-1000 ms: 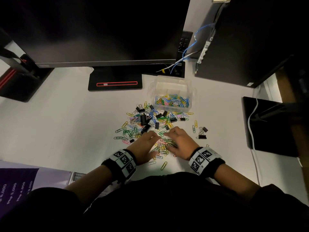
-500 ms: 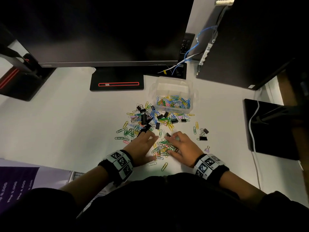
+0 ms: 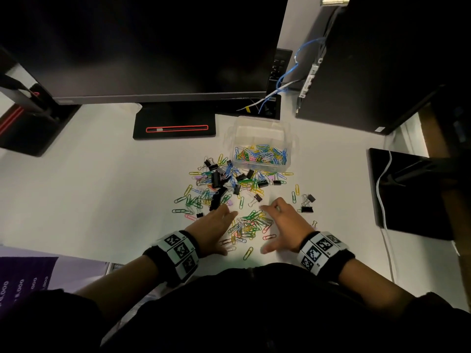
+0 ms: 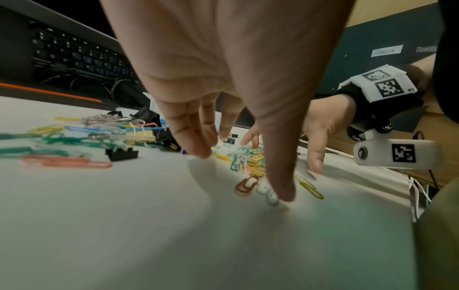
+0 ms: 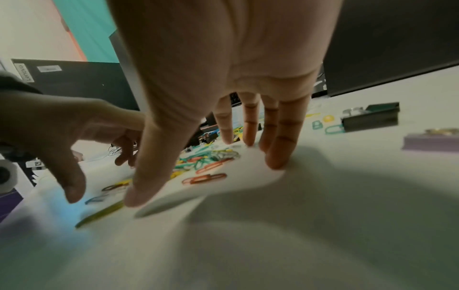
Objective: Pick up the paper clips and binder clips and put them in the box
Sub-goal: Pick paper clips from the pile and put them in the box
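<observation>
While both released, the left hand (image 3: 212, 229) and right hand (image 3: 285, 226) flank the paper clips (image 3: 248, 225) lying between them on the desk (image 3: 89, 200).

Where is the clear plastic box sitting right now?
In the head view, the box sits on the white desk beyond the scattered clips, right of the monitor base.

Black wristbands (image 3: 328, 253) carry white blocks printed with black square markers; dark sleeves (image 3: 63, 312); a white wrist camera (image 4: 395, 154).
</observation>
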Tool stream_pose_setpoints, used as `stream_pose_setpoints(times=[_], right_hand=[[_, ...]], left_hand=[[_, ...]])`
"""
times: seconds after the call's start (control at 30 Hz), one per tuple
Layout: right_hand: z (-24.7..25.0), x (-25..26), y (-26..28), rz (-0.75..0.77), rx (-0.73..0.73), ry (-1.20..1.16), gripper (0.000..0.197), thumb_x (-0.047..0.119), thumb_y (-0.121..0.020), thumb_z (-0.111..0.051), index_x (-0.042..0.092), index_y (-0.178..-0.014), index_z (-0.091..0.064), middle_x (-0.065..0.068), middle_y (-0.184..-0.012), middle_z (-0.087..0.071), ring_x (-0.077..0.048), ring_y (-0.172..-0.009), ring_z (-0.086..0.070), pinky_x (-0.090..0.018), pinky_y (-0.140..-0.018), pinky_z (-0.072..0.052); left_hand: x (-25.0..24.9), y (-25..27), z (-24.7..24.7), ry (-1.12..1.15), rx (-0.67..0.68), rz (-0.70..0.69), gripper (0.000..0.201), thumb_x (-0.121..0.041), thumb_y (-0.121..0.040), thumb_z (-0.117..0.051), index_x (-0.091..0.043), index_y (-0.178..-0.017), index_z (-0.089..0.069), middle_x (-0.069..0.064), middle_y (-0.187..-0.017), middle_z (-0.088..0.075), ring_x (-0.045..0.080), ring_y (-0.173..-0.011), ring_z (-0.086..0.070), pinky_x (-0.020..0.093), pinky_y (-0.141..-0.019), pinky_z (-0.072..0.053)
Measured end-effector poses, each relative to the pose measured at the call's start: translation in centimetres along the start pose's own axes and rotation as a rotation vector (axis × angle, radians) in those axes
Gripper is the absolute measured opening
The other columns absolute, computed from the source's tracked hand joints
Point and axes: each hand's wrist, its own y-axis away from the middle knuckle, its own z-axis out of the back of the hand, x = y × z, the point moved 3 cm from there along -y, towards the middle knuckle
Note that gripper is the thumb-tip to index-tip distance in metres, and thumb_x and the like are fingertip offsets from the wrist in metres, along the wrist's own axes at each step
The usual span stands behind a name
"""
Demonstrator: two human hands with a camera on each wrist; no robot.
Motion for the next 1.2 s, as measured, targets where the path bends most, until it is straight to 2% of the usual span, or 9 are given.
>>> stream_pose_setpoints(times=[0.23,0.37,0.53,0.67,0.8,0.9,1.0,1.07,1.2], right_hand=[[-1.6,1.6,-1.0,0.049,-0.060,-0.178,0.093,0.035,-0.054,-0.086,0.017,-0.134,-0.041,-0.005,-0.120,-0.036,-0.019,-0.111,-0.043,-0.025,-0.096,-0.038],[-1.7,1.7,-1.6,0.032,-0.139,-0.255,0.072,0.029,-0.057,-0.085,0.017,-0.121,-0.053,-0.001,-0.109,-0.039,-0.017,-0.104,-0.047,-0.027,-0.090,-0.041],[-1.6,1.4,-2.1,0.013,-0.208,-0.294,0.037,0.020,-0.068,-0.078,0.013,-0.102,-0.064,-0.005,-0.100,-0.049,-0.019,-0.092,-0.052,-0.022,-0.079,-0.038],[-1.0,1.3,-2.2,0.047,-0.191,-0.272,0.023,0.013,-0.069,-0.075,0.012,-0.091,-0.066,-0.003,-0.087,-0.050,-0.016,-0.078,-0.049,-0.022,-0.069,-0.035],[0.3,0.5,-2.0,0.027,-0.165,-0.323,0.016,0.005,-0.068,-0.073,0.008,-0.083,-0.068,-0.003,-0.080,-0.063,-0.011,-0.068,-0.055,-0.019,-0.063,-0.041],[1.1,-0.6,-2.1,-0.036,-0.112,-0.358,0.012,0.004,-0.068,-0.074,0.009,-0.077,-0.068,0.004,-0.064,-0.062,0.001,-0.046,-0.056,-0.019,-0.054,-0.048],[2.3,-1.2,-2.1,-0.104,-0.082,-0.396,0.011,0.007,-0.071,-0.074,0.013,-0.070,-0.065,0.005,-0.054,-0.060,-0.007,-0.039,-0.057,-0.025,-0.047,-0.050],[3.8,-1.3,-2.4,-0.119,-0.097,-0.394,0.010,0.006,-0.072,-0.072,0.013,-0.069,-0.065,0.003,-0.056,-0.061,-0.010,-0.039,-0.058,-0.025,-0.046,-0.049],[7.9,-1.2,-4.0,-0.110,-0.220,-0.431,0.011,0.005,-0.073,-0.072,0.012,-0.072,-0.064,-0.004,-0.075,-0.065,0.000,-0.039,-0.058,-0.020,-0.045,-0.050]], left_hand=[[-1.3,-1.4,-0.6,0.166,-0.026,0.029,0.063,-0.012,-0.085,-0.061,-0.010,-0.140,-0.030,0.013,-0.134,-0.034,0.031,-0.112,-0.050,0.038,-0.097,-0.041],[-1.8,-2.4,-0.5,0.249,-0.107,0.050,0.058,-0.013,-0.085,-0.062,-0.010,-0.136,-0.035,0.013,-0.131,-0.037,0.030,-0.109,-0.052,0.036,-0.095,-0.042],[-1.7,-2.4,-0.8,0.285,-0.171,0.021,0.074,-0.023,-0.070,-0.073,-0.009,-0.131,-0.034,0.011,-0.125,-0.035,0.025,-0.094,-0.046,0.038,-0.087,-0.047],[-1.3,-2.6,-1.2,0.212,-0.145,0.068,0.086,-0.036,-0.068,-0.077,-0.013,-0.137,-0.030,0.011,-0.132,-0.030,0.026,-0.114,-0.043,0.036,-0.101,-0.041],[-1.5,-3.2,-0.7,0.239,-0.165,0.068,0.054,-0.027,-0.077,-0.071,-0.014,-0.123,-0.048,0.010,-0.122,-0.038,0.027,-0.109,-0.045,0.035,-0.097,-0.041],[-1.8,-3.9,-0.1,0.235,-0.166,0.073,0.036,-0.021,-0.084,-0.063,-0.010,-0.117,-0.053,0.012,-0.116,-0.044,0.029,-0.104,-0.049,0.034,-0.091,-0.042],[-1.9,-4.6,0.4,0.220,-0.124,0.072,0.030,-0.017,-0.087,-0.057,-0.008,-0.116,-0.052,0.013,-0.115,-0.046,0.031,-0.103,-0.052,0.037,-0.090,-0.044],[-2.0,-4.9,0.6,0.187,-0.105,0.063,0.027,-0.011,-0.088,-0.052,-0.006,-0.115,-0.053,0.014,-0.117,-0.046,0.032,-0.102,-0.052,0.040,-0.089,-0.046],[-2.2,-5.5,1.0,0.116,-0.107,0.044,0.030,0.004,-0.083,-0.044,-0.003,-0.111,-0.055,0.016,-0.116,-0.047,0.034,-0.097,-0.055,0.042,-0.086,-0.048]])
